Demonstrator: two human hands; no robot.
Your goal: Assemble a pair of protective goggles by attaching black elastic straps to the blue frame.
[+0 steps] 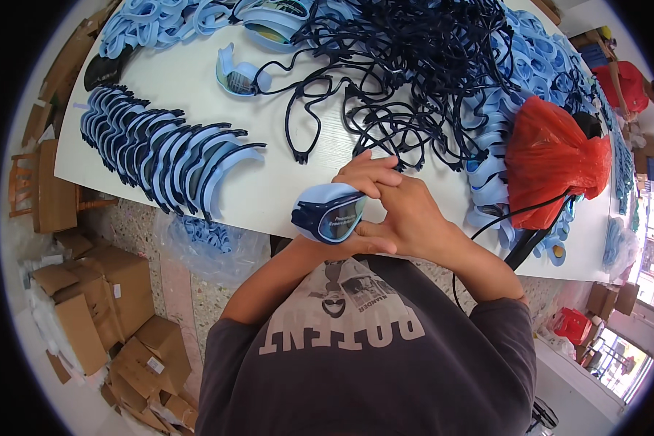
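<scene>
In front of my chest, at the table's near edge, is a pair of swim goggles (334, 216) with a light blue seal, a dark navy frame and a dark mirrored lens. My left hand (367, 174) is closed around it, mostly hidden behind the goggles. My right hand (414, 214) presses against their right side with bent fingers, and the fingers of both hands overlap there. To the left, a curved row of similar goggles (160, 156) stands nested together. Beyond my hands lies a tangled heap of dark navy frames (414, 58).
A single light blue goggle piece (238, 76) rests on the white table (189, 73). Light blue pieces (163, 29) pile up along the far edge. At the right sits a red plastic bag (556, 163), with a black cable (516, 212) beside it. Cardboard boxes (116, 291) stand on the floor at left.
</scene>
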